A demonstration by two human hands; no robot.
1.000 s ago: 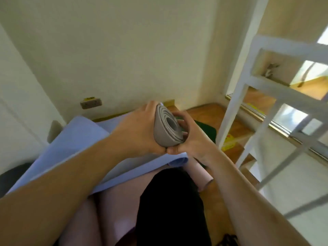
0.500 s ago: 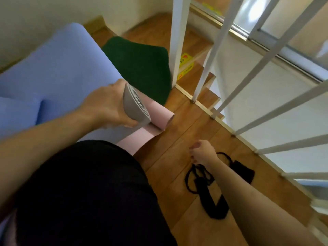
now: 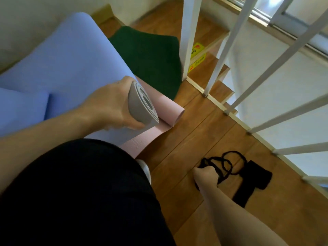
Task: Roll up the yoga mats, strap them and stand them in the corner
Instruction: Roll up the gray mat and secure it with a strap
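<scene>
Head view, looking down past a black-clad lap. Left hand (image 3: 110, 107) wrapped around a rolled grey mat (image 3: 142, 107), grip clenched on the roll, thumb under its lower edge and the spiral end turned toward the camera. Held above a pink mat (image 3: 165, 107) lying on the wooden floor (image 3: 200, 125), its far end curled into a loose roll just beside the grey one. Under and behind the hand, a wide lilac mat (image 3: 71, 59) spread flat, reaching to the cream wall, with a second fold of it at the left edge. Beyond that, a dark green mat (image 3: 150, 54) flat on the floor, touching the foot of a white railing post.

Lower right: right hand (image 3: 206, 175) down at the floor, fingers curled around a tangle of thin black straps (image 3: 229, 162), grip closed on them. Loops of cord fanned out just past the knuckles, and a broad black band (image 3: 252, 181) lying beside them, flat on the boards. White railing (image 3: 221, 55) along the right, wooden stair treads below it, with yellow stickers (image 3: 197, 55) on the top steps.
</scene>
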